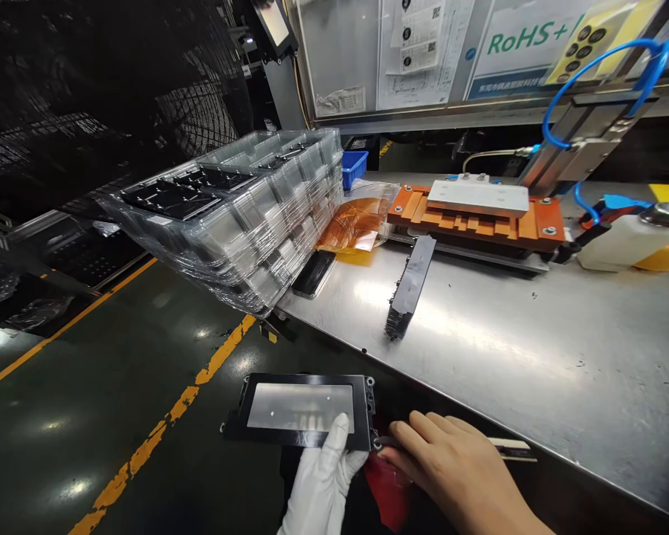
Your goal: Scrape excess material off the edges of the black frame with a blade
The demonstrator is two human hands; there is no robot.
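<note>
My left hand (326, 472), in a white glove, grips a black plastic display frame (237, 416) by its lower right part. The thumb lies across the edge of its clear window (290, 405). Bare, my right hand (451, 457) is closed around a slim tool with a pale and dark handle (516, 449), perhaps a knife. The handle sticks out behind the hand. Its front end is at the frame's lower right corner, mostly covered by my fingers, so the tip's exact kind is unclear. Both hands are in front of the metal table's edge.
Stacked clear trays (290, 215) holding black parts stand left. On the metal table (507, 327) are a phone (314, 273), orange film (357, 223), a narrow black part (412, 282), an orange clamp fixture (473, 212) with blue hoses, and a white bottle (613, 241). A blue bin (354, 169) sits behind.
</note>
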